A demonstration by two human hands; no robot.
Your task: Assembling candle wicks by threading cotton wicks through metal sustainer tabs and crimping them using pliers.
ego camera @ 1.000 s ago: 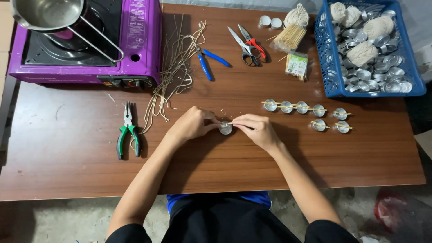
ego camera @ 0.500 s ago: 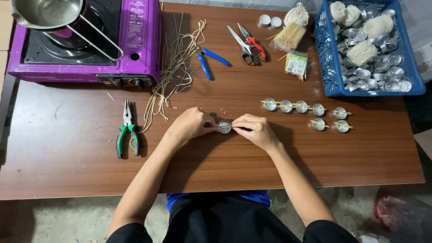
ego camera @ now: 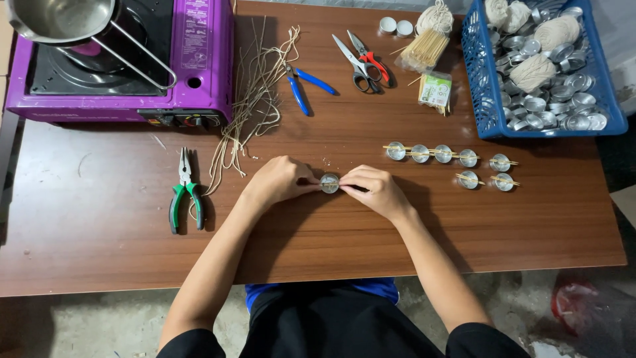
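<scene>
Leftmost, green-handled pliers [ego camera: 185, 192] lay idle w/ loose wick strands [ego camera: 255, 106] just beyond. Left hand [ego camera: 277, 180] and right hand [ego camera: 374, 192] met at mid-surface, fingertips of each grip closed on a small metal tealight cup [ego camera: 329, 183] from both sides, prob. to steady it. Right of them sat finished cups w/ sticks across [ego camera: 442, 154], likely holding wicks centred, below a blue basket [ego camera: 487, 99] of empties.

Seven small metal cups stand loose on the counter [ego camera: 99, 252]: one between the hands [ego camera: 330, 183], six at centre right [ego camera: 443, 154]. Two white cups [ego camera: 395, 26] sit at the top. There are two pliers, green [ego camera: 185, 192] and blue [ego camera: 301, 83], one pair of scissors [ego camera: 361, 59], one purple stove [ego camera: 119, 66], one pan [ego camera: 63, 18] and one blue basket [ego camera: 480, 79].
</scene>
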